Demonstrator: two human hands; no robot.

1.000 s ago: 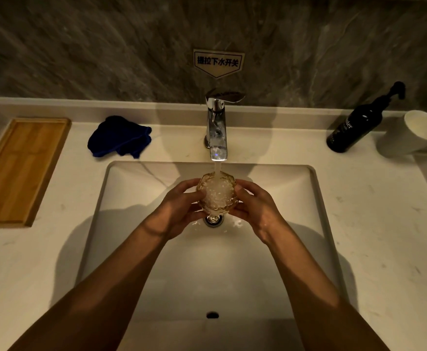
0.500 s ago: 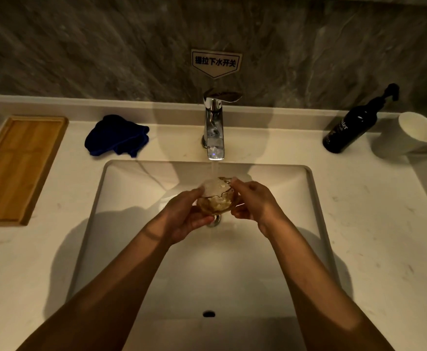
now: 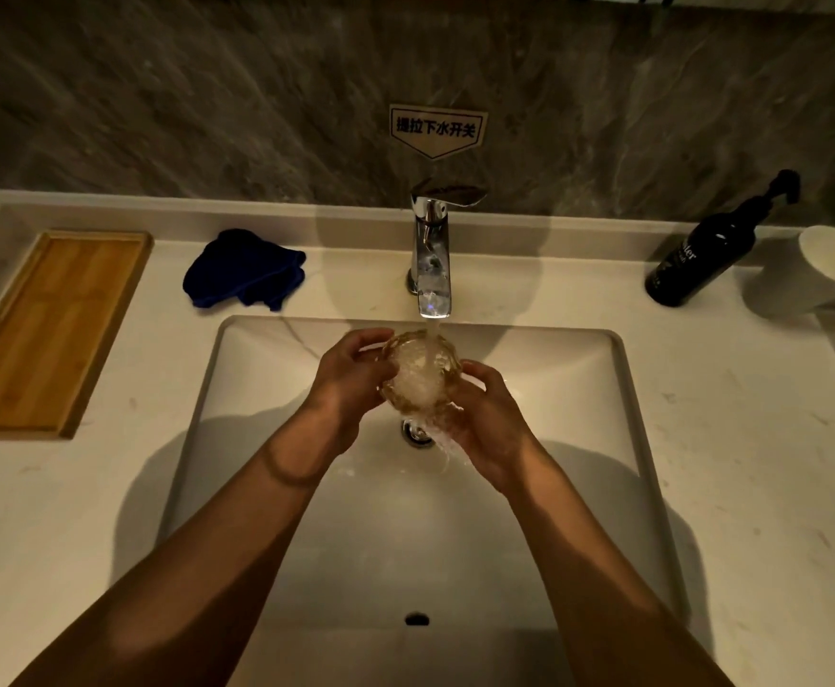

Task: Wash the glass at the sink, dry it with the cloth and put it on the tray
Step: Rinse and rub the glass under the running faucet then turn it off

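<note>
A faceted amber glass (image 3: 418,374) sits under the running stream from the chrome tap (image 3: 430,255), over the white sink (image 3: 266,438). Water fills it and spills over toward the drain (image 3: 413,432). My left hand (image 3: 351,384) grips the glass from the left. On its lower right side, my right hand (image 3: 487,428) cups it, with water running over the fingers. A crumpled dark blue cloth (image 3: 244,275) lies on the counter left of the tap. The wooden tray (image 3: 43,334) rests at the far left of the counter.
A black pump bottle (image 3: 712,250) and a white mug (image 3: 821,275) stand at the back right of the pale counter. A dark stone wall with a small sign (image 3: 437,128) rises behind the tap.
The glass has turned from tilted back under the stream with its mouth up. Water now overflows, and my right hand has dropped lower beneath it.
</note>
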